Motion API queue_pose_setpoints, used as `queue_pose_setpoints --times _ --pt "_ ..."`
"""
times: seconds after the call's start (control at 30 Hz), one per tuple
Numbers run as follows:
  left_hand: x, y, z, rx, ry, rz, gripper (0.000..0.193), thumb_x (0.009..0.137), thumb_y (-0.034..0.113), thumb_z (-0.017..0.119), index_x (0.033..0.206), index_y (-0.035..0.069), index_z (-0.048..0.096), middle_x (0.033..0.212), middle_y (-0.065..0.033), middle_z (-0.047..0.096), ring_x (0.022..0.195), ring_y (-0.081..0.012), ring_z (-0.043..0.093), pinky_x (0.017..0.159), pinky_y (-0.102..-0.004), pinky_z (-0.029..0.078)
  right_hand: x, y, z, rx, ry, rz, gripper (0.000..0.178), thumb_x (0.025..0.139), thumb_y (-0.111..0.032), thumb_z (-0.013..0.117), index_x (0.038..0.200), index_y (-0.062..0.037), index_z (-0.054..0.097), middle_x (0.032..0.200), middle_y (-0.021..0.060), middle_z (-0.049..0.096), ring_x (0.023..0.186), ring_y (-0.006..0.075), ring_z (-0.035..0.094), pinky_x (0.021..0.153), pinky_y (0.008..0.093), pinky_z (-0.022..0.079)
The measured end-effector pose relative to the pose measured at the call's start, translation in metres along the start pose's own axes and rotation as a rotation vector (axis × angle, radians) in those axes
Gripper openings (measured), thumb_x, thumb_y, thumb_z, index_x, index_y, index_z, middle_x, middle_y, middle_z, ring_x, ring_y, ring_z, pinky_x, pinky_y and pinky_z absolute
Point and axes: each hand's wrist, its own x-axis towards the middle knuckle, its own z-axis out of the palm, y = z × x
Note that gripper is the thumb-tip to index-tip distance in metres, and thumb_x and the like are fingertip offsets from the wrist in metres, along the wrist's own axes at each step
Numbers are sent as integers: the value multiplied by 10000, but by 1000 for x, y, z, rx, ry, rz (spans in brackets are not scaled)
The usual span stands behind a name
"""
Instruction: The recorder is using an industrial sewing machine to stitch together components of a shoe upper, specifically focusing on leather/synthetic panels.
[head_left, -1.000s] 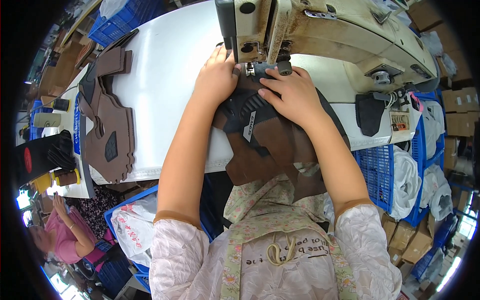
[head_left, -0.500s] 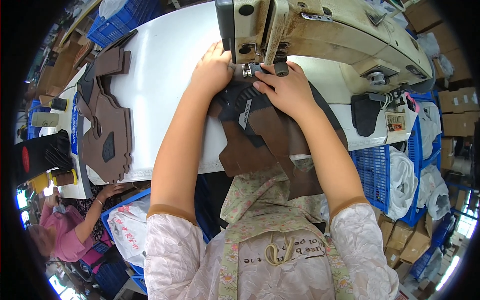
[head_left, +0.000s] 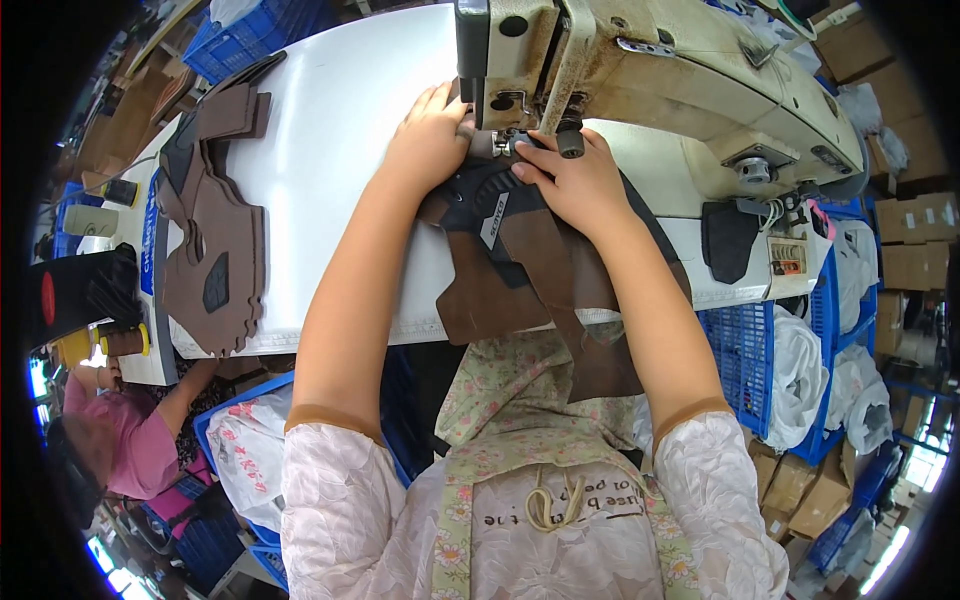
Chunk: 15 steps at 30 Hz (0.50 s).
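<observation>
Head view: my two hands lie on a brown-and-black cut piece (head_left: 485, 300) at the sewing machine (head_left: 650, 85).
My left hand (head_left: 430, 142) lies palm down, its fingers extended and close together, left of the presser foot (head_left: 500, 145); my right hand (head_left: 580, 180) rests flat on the piece, thumb spread from the fingers. The piece lies on the white table (head_left: 330, 200), partly overhanging its near edge; similar brown pieces (head_left: 230, 240) lie to the left.
</observation>
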Motion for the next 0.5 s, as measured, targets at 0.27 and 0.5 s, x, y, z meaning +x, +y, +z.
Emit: queue_pose_setpoints --times 0.27,0.5 --pt "-96 50 -60 -125 309 -87 309 876 201 639 1121 13 637 1049 -167 639 976 -285 594 879 -358 461 21 10 -45 112 -291 204 248 795 -327 672 853 -89 715 913 80 653 881 307 612 763 432 465" --pt "-123 72 -56 -464 91 -632 452 848 214 697 1232 -2 592 833 -79 649 722 -111 569 690 -251 471 9 18 -31 182 -175 114 312 828 -348 635 839 -48 718 940 104 653 936 313 603 826 412 483"
